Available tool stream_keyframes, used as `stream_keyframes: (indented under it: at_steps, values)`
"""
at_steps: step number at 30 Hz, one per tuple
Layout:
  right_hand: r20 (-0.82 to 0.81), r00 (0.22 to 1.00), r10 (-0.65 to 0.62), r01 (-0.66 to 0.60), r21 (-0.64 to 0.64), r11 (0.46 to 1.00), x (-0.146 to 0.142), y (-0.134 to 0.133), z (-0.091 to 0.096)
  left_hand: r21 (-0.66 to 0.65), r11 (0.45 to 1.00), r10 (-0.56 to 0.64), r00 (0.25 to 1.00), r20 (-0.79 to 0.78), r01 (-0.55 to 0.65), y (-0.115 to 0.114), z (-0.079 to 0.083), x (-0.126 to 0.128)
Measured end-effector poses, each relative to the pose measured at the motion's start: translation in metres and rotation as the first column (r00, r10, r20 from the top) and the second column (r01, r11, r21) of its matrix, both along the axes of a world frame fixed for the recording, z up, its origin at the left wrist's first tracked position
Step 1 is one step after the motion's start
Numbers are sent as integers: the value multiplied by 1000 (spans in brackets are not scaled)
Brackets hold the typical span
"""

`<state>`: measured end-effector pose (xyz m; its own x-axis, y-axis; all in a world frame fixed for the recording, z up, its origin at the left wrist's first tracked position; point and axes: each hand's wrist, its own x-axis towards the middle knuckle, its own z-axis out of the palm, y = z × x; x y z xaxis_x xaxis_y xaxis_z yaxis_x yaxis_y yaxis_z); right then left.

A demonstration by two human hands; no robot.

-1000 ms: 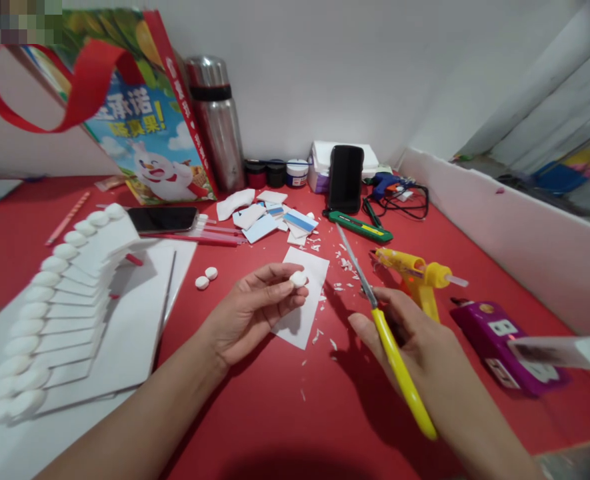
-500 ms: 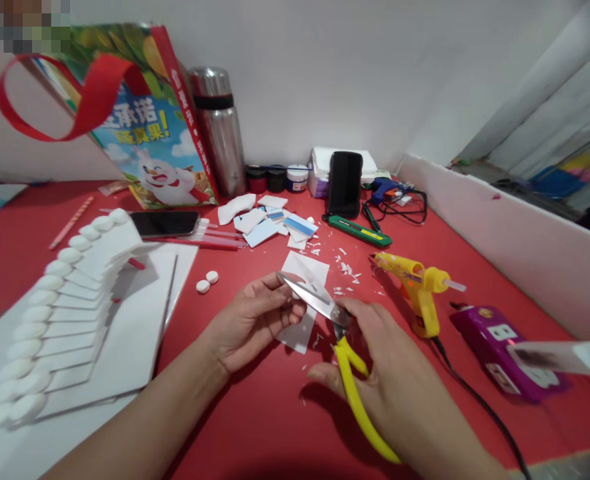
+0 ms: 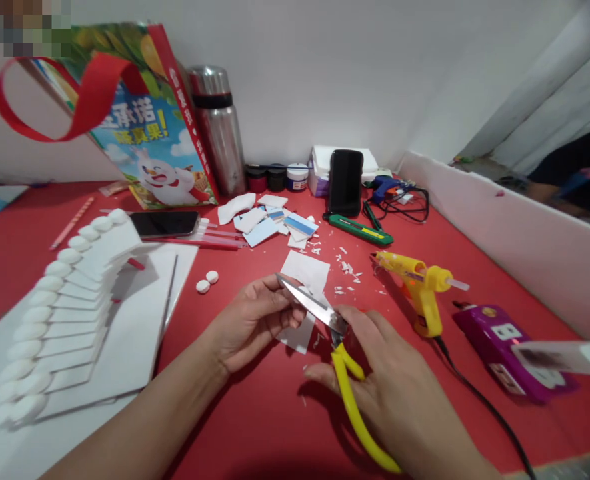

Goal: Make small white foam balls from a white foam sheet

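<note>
My left hand [image 3: 252, 323] is curled over the red table [image 3: 255, 413], fingers pinched round a small white piece that the scissor blades hide. My right hand [image 3: 399, 400] grips yellow-handled scissors [image 3: 332, 350] whose steel blades point left across my left fingertips. A white paper square [image 3: 305, 273] lies just beyond both hands, with small white scraps [image 3: 347, 270] scattered to its right. Two white oval pieces [image 3: 207, 281] rest on the table left of my left hand.
A white foam-board fan with oval tips [image 3: 59, 313] lies at left. A yellow glue gun [image 3: 419, 287], a purple power strip [image 3: 505, 347], a green cutter [image 3: 359, 229], two phones [image 3: 165, 222] [image 3: 345, 180], a steel flask [image 3: 218, 130], paint jars [image 3: 277, 175] and a printed gift bag [image 3: 139, 133] stand around.
My right hand swung the scissors from pointing away to pointing left, bringing the blades onto my left fingertips. The small white piece, plainly visible a second ago, is now covered.
</note>
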<state>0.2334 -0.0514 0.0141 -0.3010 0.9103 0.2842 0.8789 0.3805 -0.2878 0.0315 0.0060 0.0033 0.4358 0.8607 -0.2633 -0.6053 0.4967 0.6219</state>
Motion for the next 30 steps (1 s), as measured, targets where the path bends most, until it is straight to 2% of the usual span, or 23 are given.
stream_keyframes:
  at_steps: [7,14,24,30]
  values:
    - [0,1000,30,-30,99,995,0,0,-8,19,1000,4,1000,-8,-4,2,3,1]
    - [29,999,40,-44,142,989,3,-2,-9,18,1000,-16,997,-73,17,1,2,1]
    - [45,998,32,-37,119,992,5,-9,-7,24,997,-74,993,-91,77,0,-5,0]
    - [-38,999,12,-9,55,998,8,-17,-6,14,994,-107,992,-71,109,0,-4,2]
